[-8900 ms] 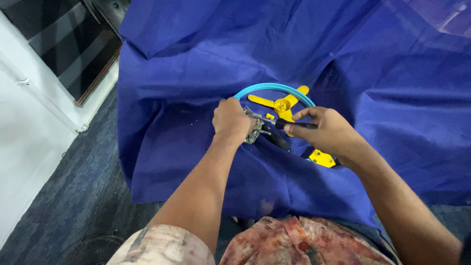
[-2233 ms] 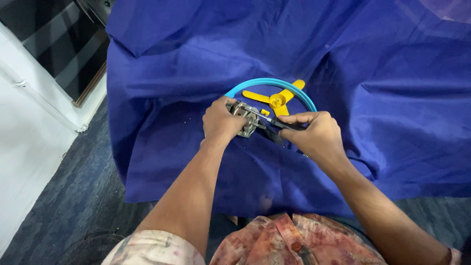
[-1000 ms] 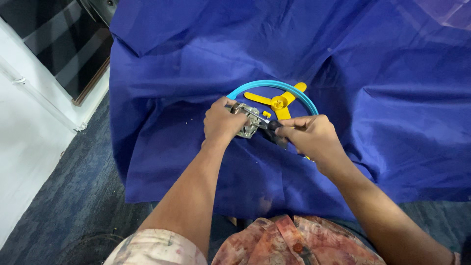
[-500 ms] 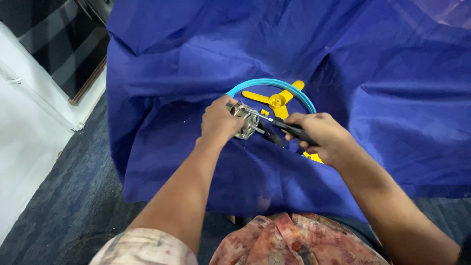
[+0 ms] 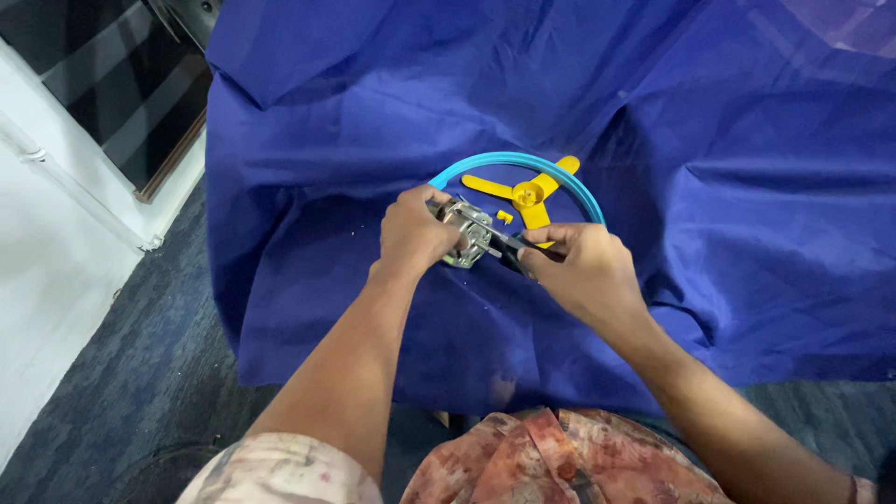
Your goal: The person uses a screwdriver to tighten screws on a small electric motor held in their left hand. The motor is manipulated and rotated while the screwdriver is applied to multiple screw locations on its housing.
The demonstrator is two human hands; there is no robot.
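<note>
Both forearms reach forward over the blue cloth (image 5: 327,280). The left hand (image 5: 415,231) grips a small metal motor (image 5: 469,233). The right hand (image 5: 577,269) clenches a screwdriver (image 5: 499,243), tip at the motor. Beyond lie a yellow fan blade (image 5: 527,193) and a blue ring (image 5: 560,173).

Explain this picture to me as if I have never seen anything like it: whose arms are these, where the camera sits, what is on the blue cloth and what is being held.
There is no machine here. The picture comes from a camera worn on a person's head, looking down, so both bare arms are that person's own. The left hand grips a small silvery metal part, which looks like a little motor. The right hand holds a thin dark tool with its tip against that part; its handle is hidden in the fingers. They work over a wrinkled blue cloth. Just behind the hands lie a light blue ring and a yellow three-bladed propeller inside it, plus a tiny yellow piece. Dark carpet shows at lower left.
</note>
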